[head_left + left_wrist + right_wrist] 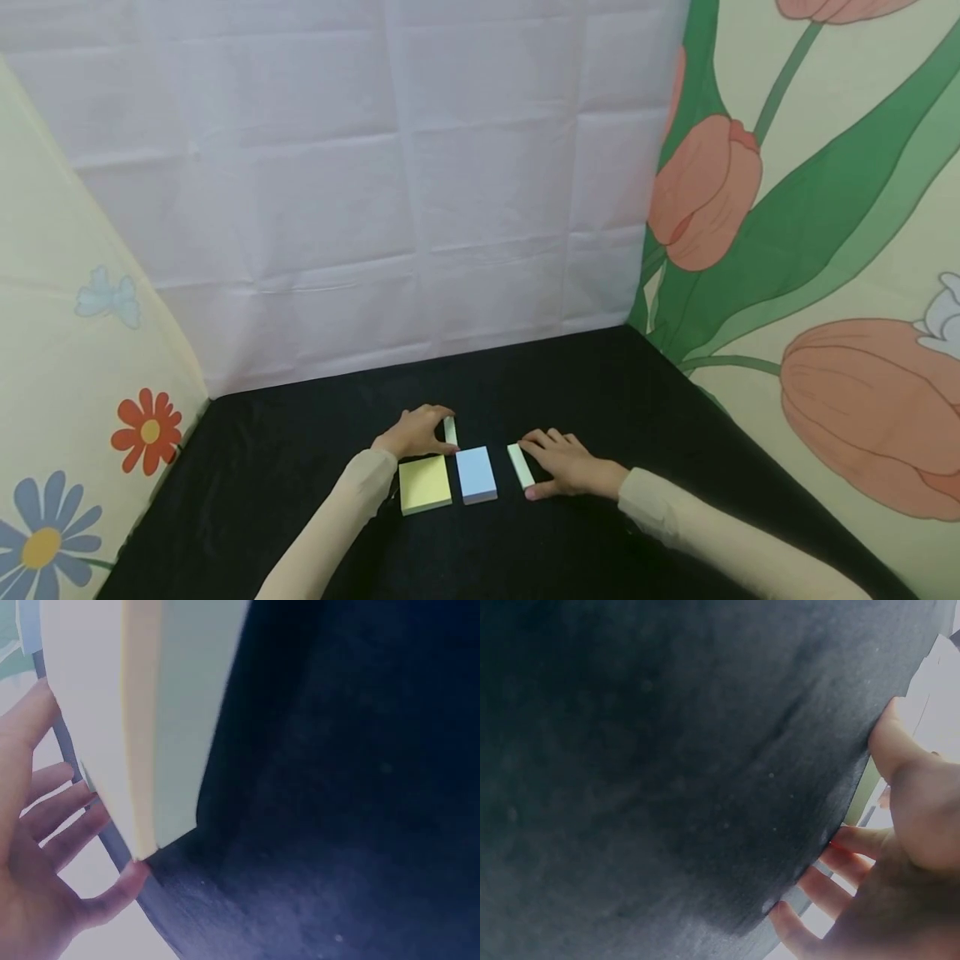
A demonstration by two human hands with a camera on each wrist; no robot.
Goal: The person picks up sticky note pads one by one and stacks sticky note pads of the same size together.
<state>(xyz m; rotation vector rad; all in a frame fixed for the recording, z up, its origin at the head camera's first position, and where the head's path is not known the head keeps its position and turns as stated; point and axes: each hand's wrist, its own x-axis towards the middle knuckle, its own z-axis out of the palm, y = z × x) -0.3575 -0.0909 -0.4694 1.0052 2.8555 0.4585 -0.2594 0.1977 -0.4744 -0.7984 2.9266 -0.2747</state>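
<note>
My left hand pinches a narrow pale-green sticky note pad, thumb at its near end and fingers at its far end. On the right, a second narrow pale-green pad lies between the thumb and fingertips of my right hand, held by its ends. A square yellow sticky note pad sits just below my left hand. Right beside it is a blue pad, between the two hands. In the right wrist view, the right hand partly hides its pad.
Black cloth covers the table. A creased white sheet hangs behind it. Flower-printed cloths stand at the left and right. Washed-out pale block faces loom close in the left wrist view.
</note>
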